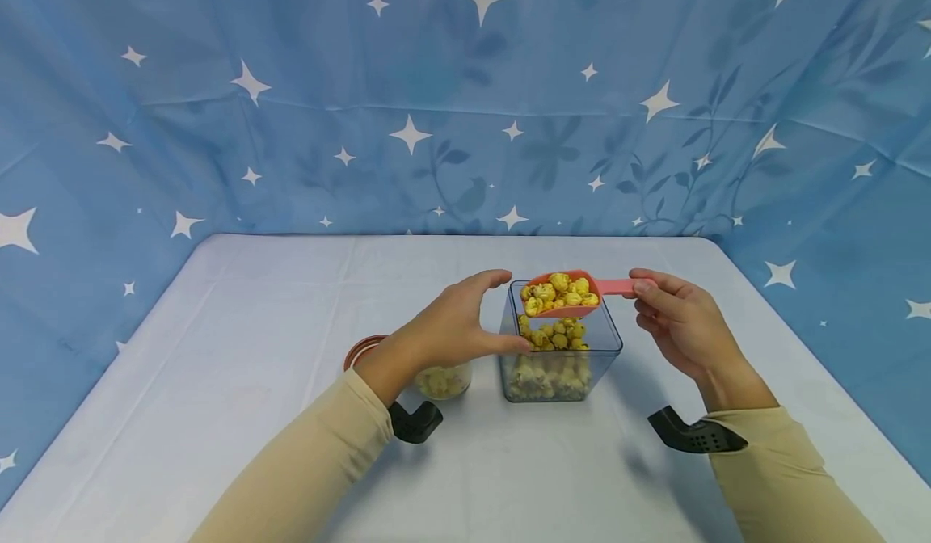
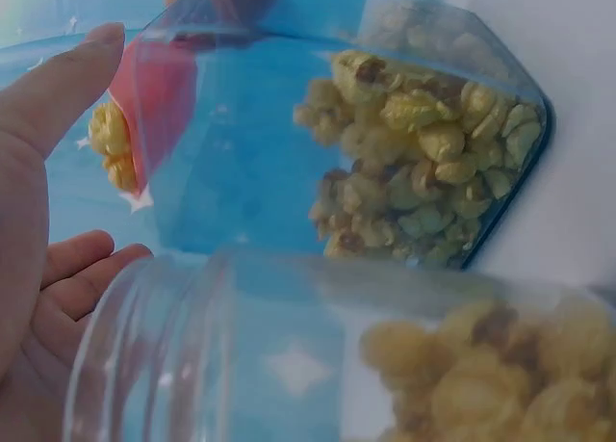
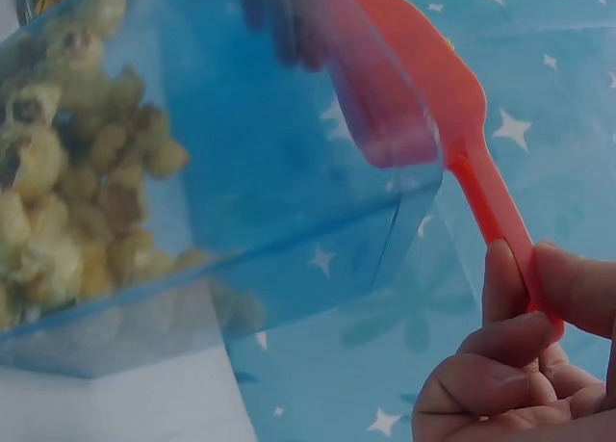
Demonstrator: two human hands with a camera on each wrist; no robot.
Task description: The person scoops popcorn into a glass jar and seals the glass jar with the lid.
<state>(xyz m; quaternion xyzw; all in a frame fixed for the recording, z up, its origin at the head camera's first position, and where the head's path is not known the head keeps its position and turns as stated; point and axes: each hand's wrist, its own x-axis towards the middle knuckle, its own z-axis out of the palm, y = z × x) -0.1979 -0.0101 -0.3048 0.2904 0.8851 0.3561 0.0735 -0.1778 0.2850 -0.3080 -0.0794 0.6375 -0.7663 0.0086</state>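
Note:
My right hand pinches the handle of a coral-red scoop between thumb and fingers. Yellow popcorn fills the scoop, which is held level over a clear square container. More popcorn lies in the lower part of that container. At its left side my left hand is spread, thumb by the near rim and fingers by the far left corner, holding nothing. A clear jar with popcorn in it stands beside the container, partly hidden by the left wrist; its threaded mouth shows in the left wrist view.
A reddish-brown ring-shaped item shows behind the left wrist. Everything stands on a white-covered table. A blue curtain with white stars hangs behind and on both sides.

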